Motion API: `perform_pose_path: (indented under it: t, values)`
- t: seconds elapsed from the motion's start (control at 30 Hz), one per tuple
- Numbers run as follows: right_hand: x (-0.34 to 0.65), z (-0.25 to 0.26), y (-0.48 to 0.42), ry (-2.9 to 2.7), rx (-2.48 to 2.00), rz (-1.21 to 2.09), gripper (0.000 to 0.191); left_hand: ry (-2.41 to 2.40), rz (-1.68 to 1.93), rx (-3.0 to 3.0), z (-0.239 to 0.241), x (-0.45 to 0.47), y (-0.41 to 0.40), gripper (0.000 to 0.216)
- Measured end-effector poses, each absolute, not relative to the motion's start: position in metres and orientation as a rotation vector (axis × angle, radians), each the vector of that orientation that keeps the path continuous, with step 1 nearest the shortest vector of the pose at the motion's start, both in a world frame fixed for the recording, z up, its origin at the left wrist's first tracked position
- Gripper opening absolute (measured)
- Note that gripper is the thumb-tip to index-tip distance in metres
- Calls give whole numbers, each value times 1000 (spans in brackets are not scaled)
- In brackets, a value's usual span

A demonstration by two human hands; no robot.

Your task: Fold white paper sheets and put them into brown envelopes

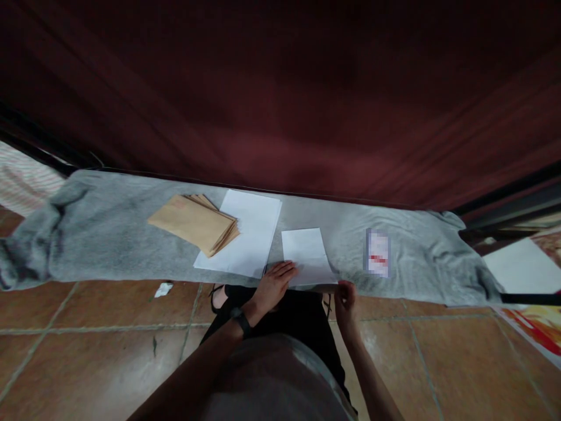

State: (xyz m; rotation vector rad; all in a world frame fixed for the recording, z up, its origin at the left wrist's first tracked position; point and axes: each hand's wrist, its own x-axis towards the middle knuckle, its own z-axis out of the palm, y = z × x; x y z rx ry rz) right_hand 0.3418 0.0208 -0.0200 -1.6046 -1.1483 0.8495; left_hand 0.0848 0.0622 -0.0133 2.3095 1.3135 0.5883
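Note:
In front of me on the grey cloth lies a white sheet of paper (307, 254), with a faint crease across its lower part. My left hand (275, 285), a dark band on its wrist, rests with outstretched fingers on the sheet's lower left edge. At the lower right corner, the fingertips of my right hand (346, 301) are pinched together on the paper. Left of this sheet is a stack of larger white paper (256, 234). Partly over that stack lies a fanned pile of brown envelopes (193, 222).
The grey cloth (109, 234) covers a long narrow surface against a dark red panel (280, 105). A blurred-out card-like item (377, 253) lies to the right. Crumpled white scrap (163, 289) is on the tiled floor (100, 362). Another white sheet (523, 266) sits at far right.

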Motion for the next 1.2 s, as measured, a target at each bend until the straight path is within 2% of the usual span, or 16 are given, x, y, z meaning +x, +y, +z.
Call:
perform_pose_path:
  t: [0.1, 0.2, 0.3, 0.53, 0.9, 1.03, 1.2]
  values:
    - [361, -24, 31, -1558, -1544, 676, 38, 1253, 595, 2301, -12, 81, 58, 61]
    - [370, -25, 40, -1828, -1449, 701, 48, 1197, 596, 2298, -13, 75, 55, 62]
    - [371, -28, 47, -1967, -1395, 745, 50, 1173, 578, 2317, -13, 70, 54, 64]
    - [370, -33, 57, -1921, -1336, 727, 41, 1259, 529, 2390, -13, 73, 64, 61]
    - [365, -27, 84, -1984, -1349, 674, 59, 1290, 476, 2460, -10, 88, 98, 62]
    - [376, -28, 89, -2037, -1287, 768, 51, 1250, 469, 2443, -8, 84, 94, 54]
    - [383, -25, 84, -2007, -1298, 873, 32, 1190, 570, 2382, -10, 74, 85, 30]
